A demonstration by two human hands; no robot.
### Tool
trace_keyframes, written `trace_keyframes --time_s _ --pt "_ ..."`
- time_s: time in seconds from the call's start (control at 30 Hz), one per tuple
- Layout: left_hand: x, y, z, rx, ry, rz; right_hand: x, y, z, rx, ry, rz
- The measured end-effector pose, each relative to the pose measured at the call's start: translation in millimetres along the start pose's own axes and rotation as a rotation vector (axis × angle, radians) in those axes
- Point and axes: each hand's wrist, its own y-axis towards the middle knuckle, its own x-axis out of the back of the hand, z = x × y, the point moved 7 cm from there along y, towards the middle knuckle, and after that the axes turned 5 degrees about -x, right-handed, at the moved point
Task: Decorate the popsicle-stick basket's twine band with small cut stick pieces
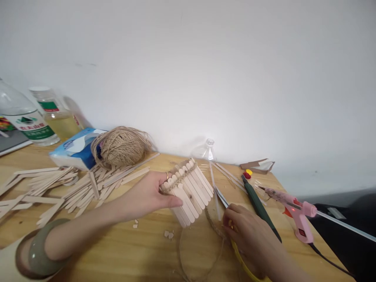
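My left hand (160, 192) is closed round a small box-like piece made of craft sticks (189, 194), thumb on its front. Braided twine (179, 178) runs along the upper edge of that piece, which tilts above the table. My right hand (245, 235) is wrapped round a pair of scissors, whose metal blades (222, 197) point away to the upper left. Below the hand shows the yellow handle (242, 260) of the scissors. Between the hands a loose length of twine (214, 225) curves across the tabletop.
At right, a pink glue gun (298, 215) with a lit red light stands beside a dark green tool (260, 207). A twine ball (123, 147), a tissue pack (78, 147), loose craft sticks (85, 194) and bottles (31, 121) are at left. A clear bottle (209, 147) stands by the wall.
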Motion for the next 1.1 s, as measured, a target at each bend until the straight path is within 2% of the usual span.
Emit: trace_keyframes --time_s 0.1,0.17,0.27,0.37,0.43,0.57,0.7,0.87,1.1 --pt "-3.2 1 3 -0.007 -0.062 0.043 12 -3 2 0.003 0.137 -0.001" --pt "-6.5 2 4 -0.009 -0.125 0.084 25 -4 7 0.025 0.37 -0.022" --pt "-13.0 2 4 -0.018 -0.231 0.161 47 -2 15 0.059 0.787 -0.12" --pt "-19.6 1 3 -0.015 -0.301 0.233 58 1 25 0.06 0.964 -0.221" --pt "-22.1 0 3 -0.006 -0.32 0.255 62 2 37 0.111 0.955 -0.27" --pt "-26.5 0 1 -0.025 -0.344 0.309 70 1 62 0.316 0.856 -0.35" --pt "-27.8 -1 2 -0.041 -0.33 0.319 76 2 71 0.417 0.776 -0.438" --pt "-31.0 -2 1 -0.051 -0.342 0.352 72 5 71 0.379 0.732 -0.464" --pt "-31.2 -5 0 -0.044 -0.352 0.35 65 9 69 0.33 0.798 -0.381"
